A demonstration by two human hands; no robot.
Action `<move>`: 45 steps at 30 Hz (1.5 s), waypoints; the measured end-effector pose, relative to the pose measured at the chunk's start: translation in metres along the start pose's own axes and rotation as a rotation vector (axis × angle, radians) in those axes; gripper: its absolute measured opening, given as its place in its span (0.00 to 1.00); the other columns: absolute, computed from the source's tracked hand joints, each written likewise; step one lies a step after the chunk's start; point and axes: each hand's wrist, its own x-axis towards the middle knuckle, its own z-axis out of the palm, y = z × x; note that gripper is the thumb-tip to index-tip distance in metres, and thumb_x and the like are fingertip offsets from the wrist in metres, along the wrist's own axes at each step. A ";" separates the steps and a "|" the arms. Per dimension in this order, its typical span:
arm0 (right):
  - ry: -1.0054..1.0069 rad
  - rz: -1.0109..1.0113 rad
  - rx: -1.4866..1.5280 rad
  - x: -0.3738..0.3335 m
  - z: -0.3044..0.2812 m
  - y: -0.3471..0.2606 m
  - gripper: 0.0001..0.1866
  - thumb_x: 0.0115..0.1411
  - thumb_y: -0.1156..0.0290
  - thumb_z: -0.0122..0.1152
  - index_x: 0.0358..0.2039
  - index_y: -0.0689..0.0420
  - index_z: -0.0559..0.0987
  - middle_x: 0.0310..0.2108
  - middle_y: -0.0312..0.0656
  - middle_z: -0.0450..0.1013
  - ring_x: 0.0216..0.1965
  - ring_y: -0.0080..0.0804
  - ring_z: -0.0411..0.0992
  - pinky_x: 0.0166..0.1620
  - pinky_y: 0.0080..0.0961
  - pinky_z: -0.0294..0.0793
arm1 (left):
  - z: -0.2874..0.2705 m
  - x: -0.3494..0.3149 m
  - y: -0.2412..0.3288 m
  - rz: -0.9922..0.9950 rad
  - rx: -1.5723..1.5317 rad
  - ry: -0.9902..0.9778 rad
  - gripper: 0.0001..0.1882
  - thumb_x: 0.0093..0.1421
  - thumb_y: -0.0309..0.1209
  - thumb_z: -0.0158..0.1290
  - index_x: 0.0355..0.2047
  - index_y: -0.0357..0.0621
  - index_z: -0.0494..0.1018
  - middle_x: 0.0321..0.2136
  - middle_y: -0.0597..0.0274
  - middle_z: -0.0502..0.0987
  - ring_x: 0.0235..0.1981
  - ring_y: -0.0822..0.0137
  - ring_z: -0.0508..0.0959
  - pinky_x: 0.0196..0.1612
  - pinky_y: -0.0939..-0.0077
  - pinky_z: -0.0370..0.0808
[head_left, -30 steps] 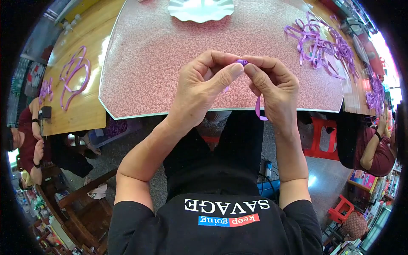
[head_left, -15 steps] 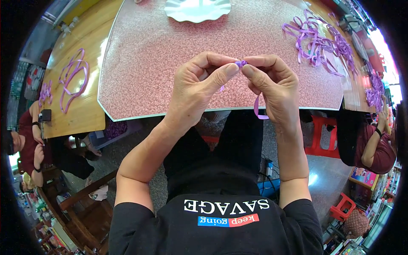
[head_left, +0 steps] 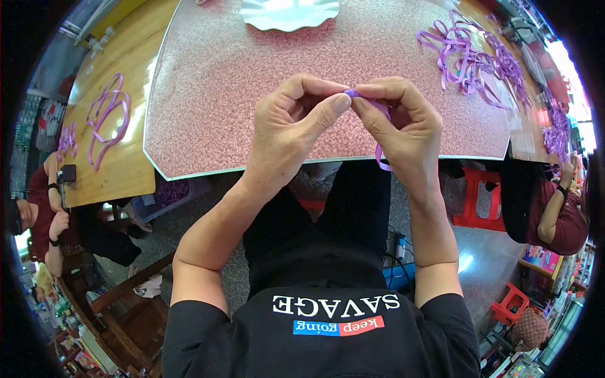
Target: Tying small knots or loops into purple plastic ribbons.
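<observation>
Above the near part of the pink speckled table mat, both my hands meet fingertip to fingertip on a purple ribbon. My left hand pinches a small bunched bit of it between thumb and forefinger. My right hand grips the same bunched bit from the other side, thumb and forefinger closed. A length of the ribbon runs over the right thumb and fingers and hangs as a loop below that hand. The fingertips hide how the bunched part is folded or knotted.
A white scalloped dish stands at the far side. Tangled purple ribbons lie at the right, and looped ribbon on the wooden table at left. People sit on either side. A red stool stands right of my legs.
My hands have shifted slightly left. The ribbon now passes over the right thumb, and its hanging loop is a little higher. The short end below my left fingers no longer shows.
</observation>
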 end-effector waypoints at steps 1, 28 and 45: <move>0.000 0.001 0.000 0.000 0.000 0.001 0.07 0.59 0.84 0.60 0.39 0.64 0.78 0.38 0.39 0.75 0.39 0.20 0.74 0.42 0.15 0.75 | 0.000 0.000 0.001 -0.012 0.000 0.002 0.07 0.61 0.25 0.58 0.40 0.39 0.76 0.35 0.66 0.78 0.37 0.79 0.75 0.40 0.86 0.72; -0.016 0.343 0.812 -0.012 0.006 0.008 0.07 0.59 0.80 0.61 0.39 0.64 0.79 0.36 0.47 0.78 0.31 0.31 0.76 0.36 0.26 0.77 | -0.011 -0.001 -0.005 0.016 -0.135 -0.154 0.06 0.63 0.25 0.56 0.39 0.37 0.76 0.34 0.63 0.78 0.37 0.76 0.77 0.42 0.82 0.76; -0.164 -0.011 0.119 -0.003 -0.010 -0.005 0.05 0.57 0.83 0.62 0.36 0.65 0.81 0.36 0.46 0.76 0.35 0.29 0.76 0.39 0.23 0.79 | -0.014 -0.007 0.003 -0.094 0.001 -0.143 0.05 0.61 0.25 0.58 0.37 0.38 0.77 0.31 0.67 0.78 0.34 0.79 0.76 0.37 0.86 0.74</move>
